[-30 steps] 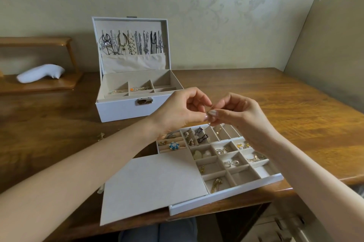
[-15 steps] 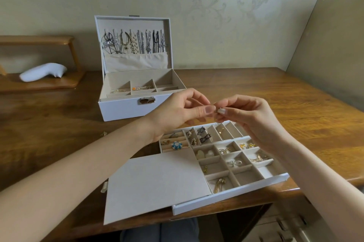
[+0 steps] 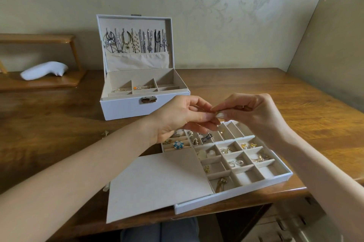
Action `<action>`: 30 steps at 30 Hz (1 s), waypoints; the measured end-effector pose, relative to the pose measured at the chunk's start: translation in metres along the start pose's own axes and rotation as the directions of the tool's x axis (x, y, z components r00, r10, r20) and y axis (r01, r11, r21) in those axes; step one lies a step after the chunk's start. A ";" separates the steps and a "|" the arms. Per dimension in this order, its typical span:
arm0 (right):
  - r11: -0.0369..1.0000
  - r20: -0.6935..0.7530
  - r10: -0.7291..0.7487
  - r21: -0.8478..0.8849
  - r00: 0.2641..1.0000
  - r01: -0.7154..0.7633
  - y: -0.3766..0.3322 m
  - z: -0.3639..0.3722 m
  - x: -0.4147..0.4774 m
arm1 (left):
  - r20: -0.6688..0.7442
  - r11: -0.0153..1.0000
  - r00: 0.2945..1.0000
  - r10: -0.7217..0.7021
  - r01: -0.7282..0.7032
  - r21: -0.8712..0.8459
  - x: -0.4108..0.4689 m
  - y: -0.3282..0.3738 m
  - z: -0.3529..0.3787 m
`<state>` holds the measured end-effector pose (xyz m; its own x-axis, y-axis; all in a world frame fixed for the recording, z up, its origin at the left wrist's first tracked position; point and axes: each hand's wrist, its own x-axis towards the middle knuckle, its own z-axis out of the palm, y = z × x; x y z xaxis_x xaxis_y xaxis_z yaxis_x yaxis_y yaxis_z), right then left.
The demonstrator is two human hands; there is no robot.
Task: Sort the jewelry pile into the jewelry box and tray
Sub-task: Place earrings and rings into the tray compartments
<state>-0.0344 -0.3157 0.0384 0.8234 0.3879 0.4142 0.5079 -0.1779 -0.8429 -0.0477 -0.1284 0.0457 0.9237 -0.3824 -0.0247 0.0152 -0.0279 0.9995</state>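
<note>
Gold glints between two hands: the left hand (image 3: 177, 117) and the right hand (image 3: 254, 115) both pinch one tiny piece of jewelry (image 3: 215, 112) in curled fingertips, raised above the far end of the one white tray (image 3: 236, 196) and clear of it. One open jewelry box (image 3: 126, 105) stands behind on the wooden table (image 3: 256, 88), and one loose gold trinket (image 3: 105, 134) lies on the wood to the left.

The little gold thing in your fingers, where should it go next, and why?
Probably lower the small gold piece into an empty compartment of the tray: the left hand and right hand both pinch it above the tray.
</note>
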 end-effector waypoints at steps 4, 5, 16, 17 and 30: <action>0.999 0.034 0.037 0.000 0.999 -0.037 -0.001 -0.002 0.000 | 0.014 0.999 0.999 -0.042 0.042 0.003 -0.002 0.000 -0.001; 0.999 0.041 0.045 0.001 0.998 -0.045 -0.002 -0.003 0.001 | 0.010 0.999 0.998 -0.054 0.054 0.004 -0.003 0.000 -0.001; 0.992 0.116 0.051 -0.124 0.992 -0.036 -0.008 -0.006 -0.005 | 0.041 0.965 0.994 -0.097 0.084 0.250 -0.009 -0.003 0.006; 0.991 0.131 0.051 -0.130 0.990 -0.034 -0.008 -0.006 -0.006 | 0.040 0.955 0.996 -0.079 0.064 0.290 -0.009 -0.004 0.008; 0.961 0.175 0.247 -0.170 0.953 -0.217 -0.019 -0.029 -0.026 | 0.175 0.774 0.982 0.074 -0.167 0.611 -0.013 -0.011 0.022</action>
<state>-0.0579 -0.3485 0.0533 0.8657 0.4842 0.1269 0.3521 -0.4090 -0.8419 -0.0680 -0.1436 0.0341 0.8411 -0.5389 0.0461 -0.3764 -0.5220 0.7654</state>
